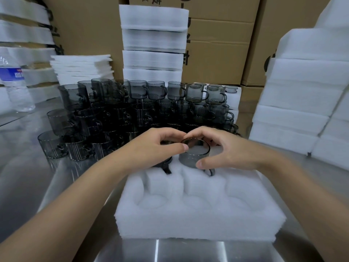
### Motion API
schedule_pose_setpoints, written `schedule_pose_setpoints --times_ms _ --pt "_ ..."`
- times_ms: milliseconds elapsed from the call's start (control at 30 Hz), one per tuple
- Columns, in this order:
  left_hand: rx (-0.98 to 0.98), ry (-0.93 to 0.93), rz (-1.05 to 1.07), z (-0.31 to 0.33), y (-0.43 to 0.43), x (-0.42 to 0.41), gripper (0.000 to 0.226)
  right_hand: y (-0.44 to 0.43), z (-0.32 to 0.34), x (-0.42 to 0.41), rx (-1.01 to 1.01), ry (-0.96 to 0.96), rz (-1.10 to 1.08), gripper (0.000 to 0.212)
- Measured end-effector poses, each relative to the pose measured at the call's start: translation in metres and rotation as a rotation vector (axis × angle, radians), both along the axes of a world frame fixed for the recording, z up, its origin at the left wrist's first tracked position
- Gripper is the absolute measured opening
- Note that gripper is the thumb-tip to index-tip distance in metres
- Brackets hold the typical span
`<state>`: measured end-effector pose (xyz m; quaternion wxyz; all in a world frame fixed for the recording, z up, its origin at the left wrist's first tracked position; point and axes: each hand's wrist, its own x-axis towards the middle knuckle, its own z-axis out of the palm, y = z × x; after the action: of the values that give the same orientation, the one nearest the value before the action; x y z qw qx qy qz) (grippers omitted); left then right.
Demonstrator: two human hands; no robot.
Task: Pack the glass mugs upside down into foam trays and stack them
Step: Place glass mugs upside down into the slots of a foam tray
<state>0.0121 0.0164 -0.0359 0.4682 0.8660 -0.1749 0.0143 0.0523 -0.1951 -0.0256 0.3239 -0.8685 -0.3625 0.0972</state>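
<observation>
**Auditor:** Where is the foam tray located?

**Inspector:** The foam tray (200,224) is found lying flat on the steel table (28,176), directly in front of the person. Three empty round pockets are seen in its near row.

**Auditor:** Which mugs are seated in it?

**Inspector:** Two are noted in the far row. The middle mug (194,155) is set upside down in the centre pocket, with its base up and its handle pointing toward the near row. The left mug (166,165) is in the pocket beside it and is largely covered, so that only dark glass and a handle are seen.

**Auditor:** How are the hands recorded?

**Inspector:** The middle mug is gripped by the right hand (226,150), with the thumb pressed on the near wall and the fingers curled round the far side. The left mug is held under the left hand (149,148), with the fingers curled over it. The base rim of the middle mug is touched by that hand's thumb tip.

**Auditor:** And the surroundings?

**Inspector:** The loose mugs (132,110) are stacked in tiers just behind the tray. Foam stacks (153,44) and cardboard boxes (217,53) are observed behind them. More foam blocks (302,91) are piled at the right, and a water bottle (15,86) is seen at the left.
</observation>
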Motion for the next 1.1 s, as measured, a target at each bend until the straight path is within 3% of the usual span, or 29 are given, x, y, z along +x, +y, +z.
schedule_pose_setpoints --times_ms 167,233,300,467,533,833,1100 --pt "0.064 0.021 0.000 0.000 0.000 0.001 0.022 0.005 -0.002 -0.001 0.116 -0.006 -0.035 0.036" --pt "0.072 0.028 -0.005 0.000 0.000 0.001 0.022 0.011 -0.007 0.000 0.160 -0.046 -0.162 0.047" --pt "0.079 0.031 -0.002 -0.001 0.000 0.001 0.023 0.014 -0.011 0.002 0.073 -0.126 -0.266 0.048" --pt "0.224 0.081 0.077 -0.002 0.004 0.003 0.069 0.013 -0.013 0.004 0.039 -0.087 -0.264 0.048" --pt "0.244 0.109 0.082 -0.003 0.006 0.004 0.076 0.014 -0.013 0.004 0.062 -0.052 -0.249 0.053" --pt "0.225 0.144 0.069 -0.001 0.008 0.005 0.050 0.014 -0.015 0.009 0.104 -0.025 -0.233 0.046" --pt "0.176 0.146 0.042 0.003 0.004 0.002 0.064 0.015 -0.016 0.011 0.072 -0.016 -0.230 0.047"
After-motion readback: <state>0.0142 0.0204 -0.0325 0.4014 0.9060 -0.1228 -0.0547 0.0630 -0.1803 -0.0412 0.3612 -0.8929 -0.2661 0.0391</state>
